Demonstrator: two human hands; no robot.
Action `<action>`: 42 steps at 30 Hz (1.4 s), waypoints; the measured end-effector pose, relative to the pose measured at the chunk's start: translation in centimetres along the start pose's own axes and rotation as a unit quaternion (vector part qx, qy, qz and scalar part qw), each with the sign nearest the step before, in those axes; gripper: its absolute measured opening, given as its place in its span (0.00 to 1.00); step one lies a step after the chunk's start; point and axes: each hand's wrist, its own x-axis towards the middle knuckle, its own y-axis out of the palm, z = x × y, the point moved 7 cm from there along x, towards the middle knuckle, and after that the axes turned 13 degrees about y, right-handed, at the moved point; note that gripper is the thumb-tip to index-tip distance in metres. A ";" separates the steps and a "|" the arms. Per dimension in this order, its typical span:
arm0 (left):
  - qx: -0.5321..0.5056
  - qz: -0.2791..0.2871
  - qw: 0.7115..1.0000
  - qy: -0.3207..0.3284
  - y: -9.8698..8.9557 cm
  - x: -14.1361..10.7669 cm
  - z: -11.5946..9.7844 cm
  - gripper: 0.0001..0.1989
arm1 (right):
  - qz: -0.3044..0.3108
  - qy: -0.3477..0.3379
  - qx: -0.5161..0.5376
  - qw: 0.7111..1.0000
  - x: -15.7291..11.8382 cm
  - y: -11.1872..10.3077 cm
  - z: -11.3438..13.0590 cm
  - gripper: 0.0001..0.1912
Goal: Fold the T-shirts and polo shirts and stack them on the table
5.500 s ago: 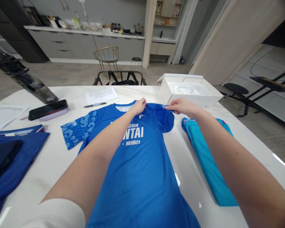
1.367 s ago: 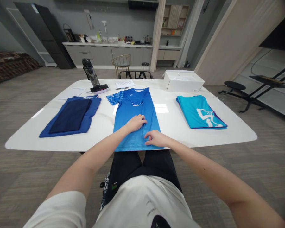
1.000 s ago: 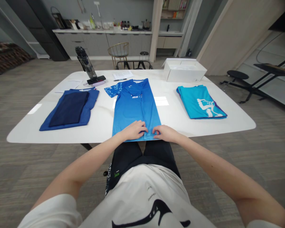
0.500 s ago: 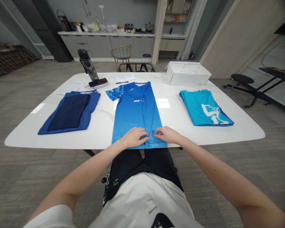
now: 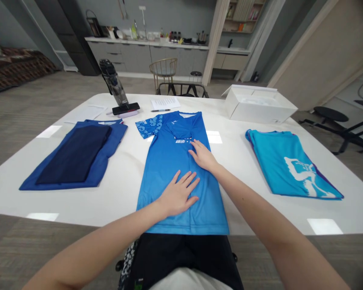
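A bright blue sports jersey (image 5: 172, 169) lies lengthwise on the white table (image 5: 117, 207), with its hem at the table's near edge and a cloud-patterned sleeve (image 5: 149, 125) out to the far left. My left hand (image 5: 178, 195) rests flat on the jersey's lower middle, fingers spread, gripping nothing. Farther up, my right hand (image 5: 202, 156) lies flat below the printed chest lettering, also holding nothing. The two hands are apart, and each hides a patch of fabric.
A folded royal-blue shirt (image 5: 109, 137) under a navy garment (image 5: 74, 159) lies left; a folded turquoise shirt (image 5: 293, 165) lies right. At the far side are a white box (image 5: 260, 106), phone (image 5: 125, 108), clear bottle (image 5: 111, 78), paper (image 5: 165, 103) and pen (image 5: 160, 110).
My hands have left the hem, where they sat side by side, and spread apart up the jersey, the right one farthest. The view has also tilted and moved closer to the table.
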 end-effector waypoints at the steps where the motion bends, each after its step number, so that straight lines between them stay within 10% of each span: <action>1: -0.003 -0.002 1.000 -0.001 -0.2 0.1 -0.1 0.35 | 0.010 0.015 -0.004 1.000 1.6 0.5 -0.4 0.29; 7: -0.037 -0.028 0.998 -0.043 -2.9 2.9 4.0 0.24 | 0.015 0.034 0.007 0.999 10.1 1.6 -2.5 0.29; 15: 0.060 -0.093 0.955 -0.274 -5.4 10.8 26.4 0.16 | -0.082 0.086 -0.039 0.992 19.6 -0.5 -5.7 0.21; 20: 0.096 -0.090 0.921 -0.366 -5.0 13.7 34.4 0.17 | -0.120 0.150 -0.086 0.978 24.8 -1.0 -7.4 0.21; 42: 0.071 -0.047 0.943 -0.323 -4.6 13.5 37.3 0.16 | -0.097 0.073 -0.117 0.986 27.4 -0.6 -7.9 0.14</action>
